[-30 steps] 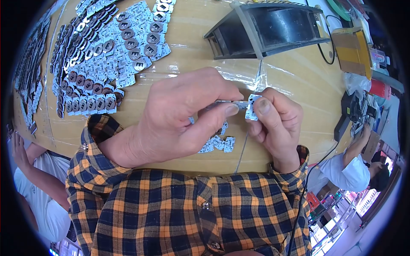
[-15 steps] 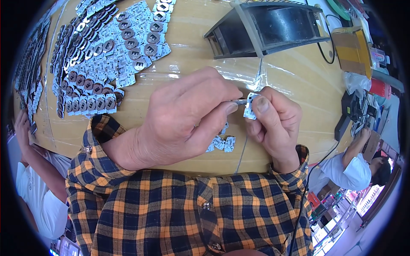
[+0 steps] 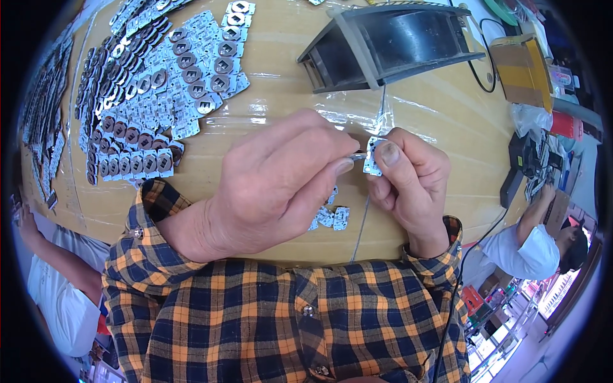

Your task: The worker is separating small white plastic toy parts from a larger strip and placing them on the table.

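Above the table, my right hand (image 3: 415, 179) pinches a small white circuit board (image 3: 371, 161) between thumb and curled fingers. My left hand (image 3: 281, 182) is closed, thumb against forefinger, with its fingertips right beside the board's left edge. A thin, greyish piece (image 3: 360, 156) shows between those fingertips and meets the board; its kind is too small to make out. Under my hands lie several loose small circuit boards (image 3: 340, 218), partly hidden by my left hand.
Rows of circuit board panels with round coin-cell holders (image 3: 191, 73) cover the table's left side. A dark fan-like housing (image 3: 408, 45) stands at the far middle, a cardboard box (image 3: 520, 70) at the right. Co-workers' arms (image 3: 73, 268) show at both edges.
Both hands keep their hold, with only slight shifts of the left fingers. The view has moved a little, and the co-worker's arm at left has shifted.
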Available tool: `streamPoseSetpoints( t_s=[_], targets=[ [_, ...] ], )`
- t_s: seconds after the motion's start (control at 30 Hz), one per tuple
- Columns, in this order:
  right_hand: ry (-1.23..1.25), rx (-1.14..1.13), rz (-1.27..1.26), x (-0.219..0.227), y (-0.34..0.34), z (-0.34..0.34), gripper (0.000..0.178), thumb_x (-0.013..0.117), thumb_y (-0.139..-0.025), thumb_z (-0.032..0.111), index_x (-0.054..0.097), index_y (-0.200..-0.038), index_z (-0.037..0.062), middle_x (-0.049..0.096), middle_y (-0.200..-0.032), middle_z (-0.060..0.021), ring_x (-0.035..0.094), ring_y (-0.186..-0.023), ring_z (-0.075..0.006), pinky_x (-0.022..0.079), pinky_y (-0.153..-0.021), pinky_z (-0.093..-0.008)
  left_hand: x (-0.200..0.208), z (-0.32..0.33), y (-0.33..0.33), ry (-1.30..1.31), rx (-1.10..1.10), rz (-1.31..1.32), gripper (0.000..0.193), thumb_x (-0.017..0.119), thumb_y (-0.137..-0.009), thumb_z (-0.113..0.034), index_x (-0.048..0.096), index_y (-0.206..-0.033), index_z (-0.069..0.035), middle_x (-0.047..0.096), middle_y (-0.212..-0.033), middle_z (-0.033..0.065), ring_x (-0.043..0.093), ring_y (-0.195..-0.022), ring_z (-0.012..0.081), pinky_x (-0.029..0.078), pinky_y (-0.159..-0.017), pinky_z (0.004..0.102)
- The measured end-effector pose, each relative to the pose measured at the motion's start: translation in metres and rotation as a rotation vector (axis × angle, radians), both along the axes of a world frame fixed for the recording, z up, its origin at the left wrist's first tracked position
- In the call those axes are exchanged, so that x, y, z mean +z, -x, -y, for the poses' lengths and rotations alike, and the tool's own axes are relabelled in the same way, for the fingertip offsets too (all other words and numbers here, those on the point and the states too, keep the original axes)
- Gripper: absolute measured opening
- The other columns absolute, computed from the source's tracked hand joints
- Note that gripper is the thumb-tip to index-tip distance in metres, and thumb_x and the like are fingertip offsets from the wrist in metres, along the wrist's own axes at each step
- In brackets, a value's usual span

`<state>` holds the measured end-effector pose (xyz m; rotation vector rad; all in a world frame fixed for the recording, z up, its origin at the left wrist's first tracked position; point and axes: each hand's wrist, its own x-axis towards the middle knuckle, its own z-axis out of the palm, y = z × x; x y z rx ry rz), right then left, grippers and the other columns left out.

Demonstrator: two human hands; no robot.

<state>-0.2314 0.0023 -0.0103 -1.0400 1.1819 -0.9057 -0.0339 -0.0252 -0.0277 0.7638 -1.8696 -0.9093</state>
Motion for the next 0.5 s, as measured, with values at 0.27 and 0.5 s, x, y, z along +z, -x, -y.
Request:
streamPoseSetpoints(
  t_s=[0.27, 0.5],
  targets=[
    [-0.011, 0.044, -0.031, 0.0035, 0.0008, 0.0004, 0.033, 0.052, -0.100, 0.023, 0.052, -0.074, 0.0019, 0.046, -0.055, 0.0019, 0.036, -0.042, -0.0022, 0.026, -0.039, -0.0188, 0.0005, -0.0016, 0.0016, 0.029, 0.030, 0.005, 0.023, 0.068, -0.075, 0.011, 0.063, -0.097, 0.006, 0.064, -0.084, 0.0151, 0.062, -0.070, 0.0242, 0.047, -0.060, 0.0288],
    [-0.027, 0.038, 0.008, 0.0023, 0.0024, -0.0006, 0.032, 0.051, -0.100, 0.022, 0.052, -0.075, 0.0021, 0.046, -0.054, 0.0018, 0.036, -0.042, -0.0027, 0.027, -0.039, -0.0192, 0.0029, 0.0008, -0.0009, 0.008, 0.019, -0.014, 0.022, 0.067, -0.076, 0.009, 0.063, -0.097, 0.005, 0.064, -0.083, 0.0153, 0.062, -0.069, 0.0237, 0.047, -0.059, 0.0289]
  ],
)
